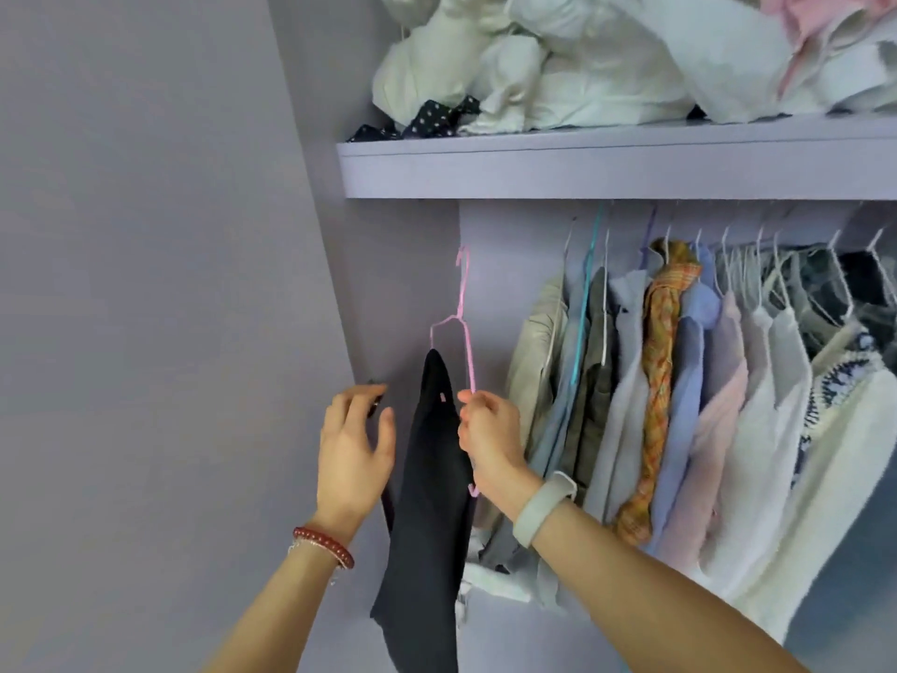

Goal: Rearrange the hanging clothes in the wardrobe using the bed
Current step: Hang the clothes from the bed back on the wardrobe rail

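Observation:
A pink wire hanger (463, 303) carries a dark garment (429, 502) that droops from one shoulder of it, at the left end of the wardrobe. My right hand (488, 432) grips the hanger's right arm, fingers curled round the wire. My left hand (357, 442) hovers just left of the dark garment with fingers spread and relaxed, holding nothing. To the right, several shirts and tops (689, 381) hang packed together on hangers below the shelf, among them an orange plaid scarf (657, 381). The hanging rail itself is hidden behind the shelf front.
A lilac shelf (606, 167) runs above the clothes, piled with white bedding (582, 60) and a dark dotted cloth (427, 119). The wardrobe's lilac side wall (145, 284) fills the left. Folded items lie low beneath the hanging clothes.

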`<state>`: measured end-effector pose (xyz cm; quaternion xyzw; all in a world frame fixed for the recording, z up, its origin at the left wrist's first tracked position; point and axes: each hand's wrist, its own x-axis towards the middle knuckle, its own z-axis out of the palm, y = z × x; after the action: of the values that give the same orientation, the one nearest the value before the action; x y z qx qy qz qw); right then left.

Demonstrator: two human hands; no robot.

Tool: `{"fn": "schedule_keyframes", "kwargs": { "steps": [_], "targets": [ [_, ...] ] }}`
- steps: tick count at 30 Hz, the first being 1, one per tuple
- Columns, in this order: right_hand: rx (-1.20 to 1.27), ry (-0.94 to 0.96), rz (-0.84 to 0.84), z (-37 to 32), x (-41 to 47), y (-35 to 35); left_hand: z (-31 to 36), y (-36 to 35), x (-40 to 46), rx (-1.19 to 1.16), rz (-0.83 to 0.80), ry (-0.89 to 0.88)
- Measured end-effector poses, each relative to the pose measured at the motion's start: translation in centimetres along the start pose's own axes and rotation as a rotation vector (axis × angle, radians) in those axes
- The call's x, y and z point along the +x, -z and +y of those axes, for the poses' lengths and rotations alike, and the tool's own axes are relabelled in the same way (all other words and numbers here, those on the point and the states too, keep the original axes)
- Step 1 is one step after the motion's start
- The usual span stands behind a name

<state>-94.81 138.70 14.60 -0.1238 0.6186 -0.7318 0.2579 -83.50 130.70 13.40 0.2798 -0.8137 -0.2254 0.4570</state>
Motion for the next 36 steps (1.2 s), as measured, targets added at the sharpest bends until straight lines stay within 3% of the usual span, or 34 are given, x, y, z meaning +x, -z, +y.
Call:
{"fn": "schedule_keyframes", "kwargs": {
  "steps": [6, 14, 19, 22, 27, 30, 36],
  "targets": [
    [-0.050, 0.168, 0.172, 0.0, 5.0, 0.2, 0.8, 0.7, 4.2, 0.075, 0.077, -0.082],
    [0.008, 0.290, 0.276, -2.8, 11.0, -0.5, 5.6, -2.9, 15.8, 0.320, 0.170, -0.363],
    [0.095, 0.317, 0.324, -4.7, 14.7, -1.5, 5.2, -5.5, 20.6, 0.393, 0.071, -0.369],
    [0.120, 0.322, 0.380, -5.6, 16.3, -1.7, 4.5, -6.4, 21.0, 0.379, 0.090, -0.396],
    [-0.089, 0.348, 0.511, -4.7, 17.9, -1.4, 4.1, -6.8, 21.2, 0.340, 0.088, -0.384],
    [-0.252, 0.384, 0.487, -2.5, 17.4, -1.7, 4.3, -6.7, 21.4, 0.309, 0.076, -0.380],
    [-0.375, 0.489, 0.278, -1.2, 14.4, -0.2, 4.4, -6.7, 19.5, 0.114, 0.078, -0.335]
  ]
}}
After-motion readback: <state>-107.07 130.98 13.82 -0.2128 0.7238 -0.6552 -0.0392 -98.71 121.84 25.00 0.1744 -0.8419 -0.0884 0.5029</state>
